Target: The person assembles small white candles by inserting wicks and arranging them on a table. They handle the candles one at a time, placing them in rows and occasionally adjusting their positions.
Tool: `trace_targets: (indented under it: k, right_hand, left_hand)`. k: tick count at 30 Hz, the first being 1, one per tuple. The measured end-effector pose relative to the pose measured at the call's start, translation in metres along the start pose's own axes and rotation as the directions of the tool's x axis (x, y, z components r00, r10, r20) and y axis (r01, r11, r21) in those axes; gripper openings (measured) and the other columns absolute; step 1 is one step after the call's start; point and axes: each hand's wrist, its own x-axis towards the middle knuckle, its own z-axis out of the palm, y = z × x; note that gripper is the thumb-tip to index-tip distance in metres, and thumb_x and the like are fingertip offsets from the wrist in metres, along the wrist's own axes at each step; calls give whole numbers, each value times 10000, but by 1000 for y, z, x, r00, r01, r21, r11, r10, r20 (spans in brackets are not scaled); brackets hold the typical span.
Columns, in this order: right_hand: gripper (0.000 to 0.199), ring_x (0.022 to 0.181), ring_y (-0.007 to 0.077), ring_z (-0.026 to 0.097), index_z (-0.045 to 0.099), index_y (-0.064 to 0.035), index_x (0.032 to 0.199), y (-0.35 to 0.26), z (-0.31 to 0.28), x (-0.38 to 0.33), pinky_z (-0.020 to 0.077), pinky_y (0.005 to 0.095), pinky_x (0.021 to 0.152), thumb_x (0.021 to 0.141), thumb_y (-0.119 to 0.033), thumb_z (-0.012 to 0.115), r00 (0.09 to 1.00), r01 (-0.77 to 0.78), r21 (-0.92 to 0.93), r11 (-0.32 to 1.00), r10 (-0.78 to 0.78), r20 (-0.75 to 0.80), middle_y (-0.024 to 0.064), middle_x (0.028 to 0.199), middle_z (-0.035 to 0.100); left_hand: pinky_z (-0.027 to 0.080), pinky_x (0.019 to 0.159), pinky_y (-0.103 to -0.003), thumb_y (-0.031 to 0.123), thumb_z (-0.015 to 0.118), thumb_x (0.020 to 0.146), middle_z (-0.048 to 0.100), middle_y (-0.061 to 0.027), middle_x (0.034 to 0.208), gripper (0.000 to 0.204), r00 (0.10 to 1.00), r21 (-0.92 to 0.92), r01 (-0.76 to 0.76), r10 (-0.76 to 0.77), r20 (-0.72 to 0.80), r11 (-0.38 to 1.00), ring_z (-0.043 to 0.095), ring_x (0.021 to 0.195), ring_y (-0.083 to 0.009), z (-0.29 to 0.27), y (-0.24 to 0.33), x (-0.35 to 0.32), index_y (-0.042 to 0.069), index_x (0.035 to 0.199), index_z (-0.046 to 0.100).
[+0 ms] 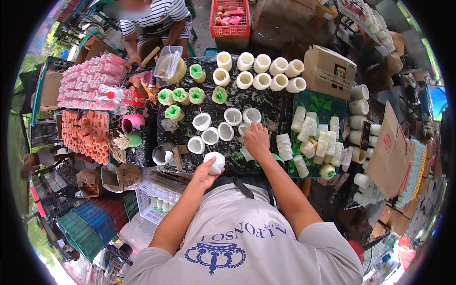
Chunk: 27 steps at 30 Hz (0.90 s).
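My left hand (204,175) is closed around a rounded white wax candle cup (216,162), held just above the table's near edge. At the middle of the black, wax-spattered table (185,133), my right hand (257,141) has its fingers on another white candle cup (243,128), partly hidden by them. Several similar hollow cups stand beside it, among them a front-left cup (195,144) and a back cup (232,116), some with wicks showing. A small whitish piece (246,153) lies below my right hand.
Cream cylinders (244,80) stand in rows at the back, near green-topped candles (196,95). A green tray (299,104) of pale twisted candles lies right, a carton (328,71) behind it. Pink (90,80) and orange pieces (85,133) fill the left. A person (156,23) sits across.
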Motion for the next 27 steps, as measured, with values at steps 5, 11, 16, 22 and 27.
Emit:
trace_targets:
  k: [5, 11, 16, 22, 27]
  right_hand:
    - [227, 1238, 364, 606, 756, -49, 1025, -13, -28, -14, 497, 505, 1031, 867, -208, 796, 990, -69, 573, 817, 127, -61, 174, 1271, 637]
    - [513, 1209, 353, 727, 656, 33, 1334, -31, -40, -21, 578, 537, 1056, 935, -262, 522, 694, -487, 567, -664, 100, 713, 205, 1339, 721]
    - [650, 1159, 370, 753, 620, 89, 1429, -37, -42, -31, 598, 522, 1034, 900, -253, 459, 744, -570, 530, -628, -121, 657, 241, 1287, 753]
    - [497, 1354, 358, 652, 674, 36, 1358, -60, -27, -49, 534, 465, 1107, 942, -230, 622, 809, -551, 825, -123, 164, 564, 239, 1477, 638]
    - [258, 1392, 454, 574, 723, 24, 1032, -76, -11, -58, 506, 474, 1135, 900, -192, 773, 997, -74, 483, 872, 60, 45, 303, 1542, 568]
  left_hand:
    - [638, 944, -521, 271, 865, 981, 727, -61, 1357, 514, 992, 195, -68, 45, 117, 979, 715, 1231, -269, -3, 31, -30, 171, 1429, 634]
    - [604, 1033, -530, 265, 883, 956, 741, -73, 1370, 526, 990, 72, -2, -8, 143, 997, 725, 1251, -266, -23, 53, -41, 154, 1415, 650]
    - [614, 1041, -468, 197, 856, 973, 746, -87, 1371, 506, 966, 100, -24, -3, 257, 995, 724, 1267, -257, -23, 61, -33, 98, 1423, 648]
    - [603, 1016, -421, 200, 821, 1002, 741, -59, 1360, 475, 958, 236, -60, -10, 285, 970, 712, 1241, -218, -20, 63, -28, 86, 1429, 646]
    - [580, 1023, -393, 202, 865, 967, 742, -46, 1305, 545, 980, 373, -116, 44, 196, 920, 709, 1237, -201, -32, 53, -11, 76, 1431, 609]
